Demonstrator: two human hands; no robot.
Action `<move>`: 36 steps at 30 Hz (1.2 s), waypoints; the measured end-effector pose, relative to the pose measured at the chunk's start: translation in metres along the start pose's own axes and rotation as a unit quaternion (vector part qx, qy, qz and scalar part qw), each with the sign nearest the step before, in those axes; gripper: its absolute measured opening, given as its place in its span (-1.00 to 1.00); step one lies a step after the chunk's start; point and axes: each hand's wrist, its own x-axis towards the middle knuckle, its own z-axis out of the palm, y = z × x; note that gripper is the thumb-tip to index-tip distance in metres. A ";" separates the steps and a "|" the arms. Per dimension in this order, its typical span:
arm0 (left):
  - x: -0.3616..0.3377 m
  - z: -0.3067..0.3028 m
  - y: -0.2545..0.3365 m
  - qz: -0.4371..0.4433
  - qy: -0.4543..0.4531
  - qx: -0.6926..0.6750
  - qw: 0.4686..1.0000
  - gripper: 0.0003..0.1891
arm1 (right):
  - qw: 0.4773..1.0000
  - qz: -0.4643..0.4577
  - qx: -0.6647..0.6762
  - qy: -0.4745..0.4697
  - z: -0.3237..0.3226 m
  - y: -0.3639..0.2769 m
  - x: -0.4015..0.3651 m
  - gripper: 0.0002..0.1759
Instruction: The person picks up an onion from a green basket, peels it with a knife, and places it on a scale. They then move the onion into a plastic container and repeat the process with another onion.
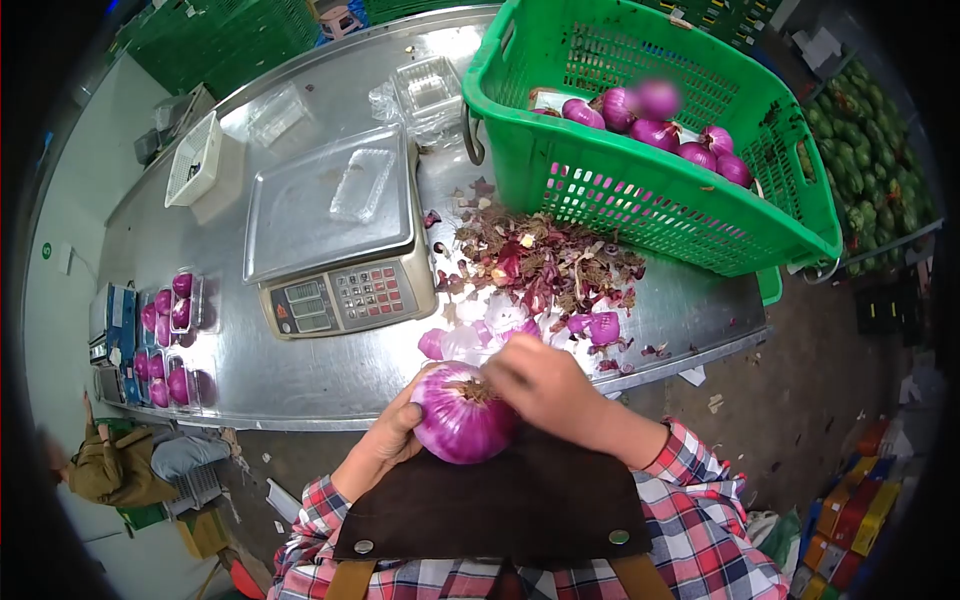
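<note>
My left hand [393, 432] is wrapped round the side of a large red onion [462, 428], held in front of the dark apron [520, 500]. Dry brown roots show at the onion's upper end. Close against that end, my right hand [545, 385] is curled with its fingers drawn together. Its fingertips are blurred, and what they pinch cannot be made out. Just beyond the hands, loose purple and white onion skins [470, 343] lie on the steel table [235, 375]. A heap of dry peelings and roots [540, 262] spreads behind them.
A green crate [640, 190] with several red onions [655, 133] stands at the back right; one onion looks blurred. Left of the peelings is a digital scale [345, 295] with a clear tray on it. Packed onions [170, 310], a white basket [195, 160] and clear trays [428, 88] stand farther left and back.
</note>
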 end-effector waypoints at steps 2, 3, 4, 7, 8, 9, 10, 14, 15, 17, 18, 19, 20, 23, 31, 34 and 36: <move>-0.004 -0.001 -0.004 -0.008 0.021 -0.013 1.000 0.12 | 0.999 0.039 0.008 -0.011 -0.005 0.005 -0.006 -0.63; -0.005 -0.002 -0.005 -0.014 0.025 -0.027 0.999 0.12 | 0.996 0.067 -0.010 -0.056 -0.014 0.000 -0.012 -0.59; -0.006 -0.005 -0.008 -0.020 0.030 -0.040 0.999 0.13 | 0.990 0.096 -0.027 -0.101 -0.022 -0.006 -0.019 -0.55; -0.005 -0.012 -0.013 -0.032 0.030 -0.058 0.997 0.15 | 0.981 0.030 -0.125 -0.149 -0.031 -0.015 -0.026 -0.47; -0.005 -0.014 -0.014 -0.035 0.027 -0.059 0.997 0.16 | 0.971 0.010 -0.175 -0.162 -0.032 -0.016 -0.028 -0.48; -0.006 -0.014 -0.014 -0.036 0.026 -0.052 0.998 0.16 | 0.970 0.005 -0.189 -0.156 -0.029 -0.014 -0.029 -0.47; -0.006 -0.014 -0.015 -0.037 0.025 -0.045 0.998 0.16 | 0.968 -0.002 -0.203 -0.150 -0.024 -0.008 -0.029 -0.45; -0.008 -0.012 -0.011 -0.039 0.032 -0.029 0.998 0.15 | 0.972 -0.029 -0.193 -0.129 -0.012 0.002 -0.025 -0.47; -0.009 -0.007 -0.006 -0.043 0.028 -0.018 0.999 0.15 | 0.974 -0.037 -0.188 -0.118 -0.010 0.000 -0.022 -0.48; -0.010 0.006 0.004 -0.050 0.021 0.004 0.998 0.14 | 0.978 -0.053 -0.177 -0.096 -0.009 -0.006 -0.018 -0.50; -0.011 0.007 0.003 -0.049 0.016 0.007 0.999 0.14 | 0.977 -0.050 -0.186 -0.090 -0.008 -0.005 -0.021 -0.51; -0.010 0.007 0.002 -0.043 0.011 0.010 0.999 0.14 | 0.975 -0.050 -0.198 -0.085 -0.007 -0.002 -0.021 -0.51; -0.008 0.008 0.002 -0.037 0.006 0.012 0.999 0.15 | 0.973 -0.052 -0.210 -0.080 -0.006 0.003 -0.022 -0.52; -0.008 0.013 0.004 -0.028 0.005 0.018 0.999 0.13 | 0.963 -0.055 -0.247 -0.094 -0.009 0.023 -0.031 -0.48; 0.016 0.003 0.024 0.159 -0.048 0.276 0.947 0.14 | 0.822 0.402 0.389 -0.108 -0.020 0.031 -0.029 -0.51; 0.029 0.026 0.041 0.299 -0.122 0.393 0.861 0.13 | 0.728 0.430 0.522 -0.113 -0.010 0.024 -0.019 -0.32; 0.029 0.026 0.050 0.292 -0.050 0.435 0.850 0.07 | 0.738 0.391 0.548 -0.041 -0.010 0.023 -0.012 -0.37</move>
